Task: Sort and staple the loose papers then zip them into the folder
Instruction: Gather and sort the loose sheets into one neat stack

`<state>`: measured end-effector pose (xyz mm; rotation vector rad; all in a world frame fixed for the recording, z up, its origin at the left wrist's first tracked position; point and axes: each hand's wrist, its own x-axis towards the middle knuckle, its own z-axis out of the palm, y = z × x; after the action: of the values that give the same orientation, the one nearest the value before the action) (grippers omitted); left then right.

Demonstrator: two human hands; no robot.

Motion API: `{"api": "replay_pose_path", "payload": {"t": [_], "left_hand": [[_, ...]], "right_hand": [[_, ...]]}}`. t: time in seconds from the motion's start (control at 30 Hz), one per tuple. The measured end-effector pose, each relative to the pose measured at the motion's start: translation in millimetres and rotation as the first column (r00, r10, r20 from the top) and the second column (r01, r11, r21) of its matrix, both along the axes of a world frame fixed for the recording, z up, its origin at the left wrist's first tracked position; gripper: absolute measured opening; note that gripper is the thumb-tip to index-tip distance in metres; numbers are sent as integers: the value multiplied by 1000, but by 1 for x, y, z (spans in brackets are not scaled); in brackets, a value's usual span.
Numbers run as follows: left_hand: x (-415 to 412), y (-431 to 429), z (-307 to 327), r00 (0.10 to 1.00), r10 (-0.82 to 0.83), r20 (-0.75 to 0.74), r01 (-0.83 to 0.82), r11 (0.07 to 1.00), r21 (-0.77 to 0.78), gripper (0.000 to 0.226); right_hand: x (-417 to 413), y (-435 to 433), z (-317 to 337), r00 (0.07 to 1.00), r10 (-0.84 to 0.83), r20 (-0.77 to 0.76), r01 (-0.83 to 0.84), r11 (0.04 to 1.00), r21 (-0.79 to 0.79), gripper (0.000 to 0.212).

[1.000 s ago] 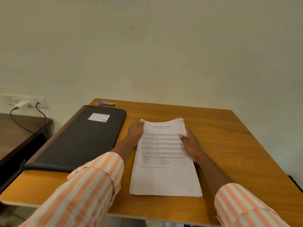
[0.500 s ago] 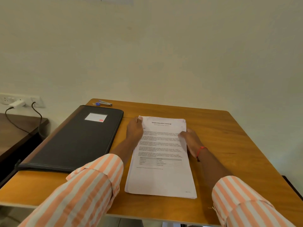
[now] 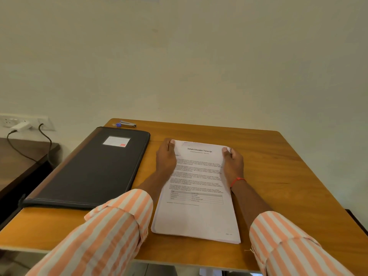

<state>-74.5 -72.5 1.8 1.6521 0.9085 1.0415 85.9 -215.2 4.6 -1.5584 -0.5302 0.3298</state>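
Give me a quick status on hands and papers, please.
Left hand and right hand pinch far corners of white printed paper stack, flat on wooden table. Black closed folder left of it; silver-blue stapler beyond, untouched. Nothing obstructing.

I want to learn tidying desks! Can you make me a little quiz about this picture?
1. True or false: the stapler lies on top of the black folder.
2. Which thing do the left hand and right hand both touch? A paper stack, B folder, C cable.
3. Fill in: the folder lies to the ___ of the paper stack.
Key: 1 false, it lies on the table beyond the folder; 2 A; 3 left.
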Motion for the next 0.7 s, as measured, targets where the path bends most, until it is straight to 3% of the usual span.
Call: {"api": "replay_pose_path", "payload": {"t": [0.2, 0.33, 0.4, 0.53, 0.7], "left_hand": [[3, 0, -1, 998, -6, 67, 16, 989, -147, 36], [-5, 3, -3, 948, -291, 125, 313, 921, -230, 40], [-7, 3, -4, 932, -347, 107, 363, 899, -243, 39], [-4, -1, -1, 987, -146, 68, 159, 952, -261, 23], [-3, 15, 18, 981, 91, 170, -21, 927, -375, 33]], "right_hand": [[-7, 3, 6, 984, -54, 168, 55, 999, -1, 40], [-3, 5, 8, 975, -97, 198, 101, 995, -7, 42], [0, 7, 11, 974, -119, 193, 121, 993, 2, 42], [3, 8, 17, 993, 8, 118, -6, 1000, -19, 33], [4, -16, 4, 931, 365, -27, -365, 920, -143, 24]]}}
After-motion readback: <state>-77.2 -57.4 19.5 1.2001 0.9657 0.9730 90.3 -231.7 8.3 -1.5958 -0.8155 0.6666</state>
